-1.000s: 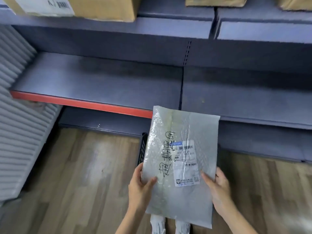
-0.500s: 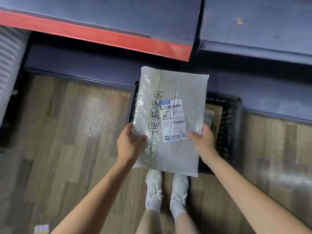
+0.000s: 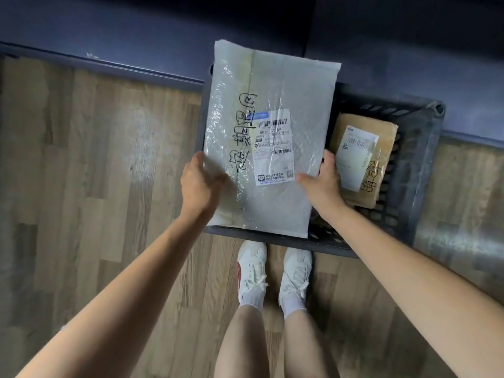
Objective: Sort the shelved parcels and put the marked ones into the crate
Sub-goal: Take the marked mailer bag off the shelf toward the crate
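Held flat over the black crate (image 3: 420, 148), long axis pointing away from the body: grey marked mailer (image 3: 272, 137). Pinched at its near side edges by left hand (image 3: 200, 184) and right hand (image 3: 323, 181), thumbs on top. Straight below, the open left half of the crate, beside a brown parcel (image 3: 365, 156).

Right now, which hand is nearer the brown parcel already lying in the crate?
Right. The right hand grips the grey mailer's right edge, just beside the brown parcel in the crate. The left hand grips the mailer's far left edge.
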